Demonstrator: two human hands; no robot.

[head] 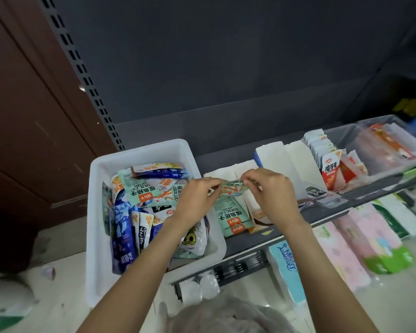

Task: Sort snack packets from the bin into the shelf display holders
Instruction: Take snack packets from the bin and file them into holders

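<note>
Head view: the left hand (194,203) and right hand (273,195) each pinch an end of a green packet (233,188), held above the white holder (228,171) on the shelf (327,212). More green packets (231,217) lie in the holder beneath. The left wrist crosses the packet-filled bin (139,152). Red packets (330,171) stand farther right; tissue packs (360,243) sit below.
</note>
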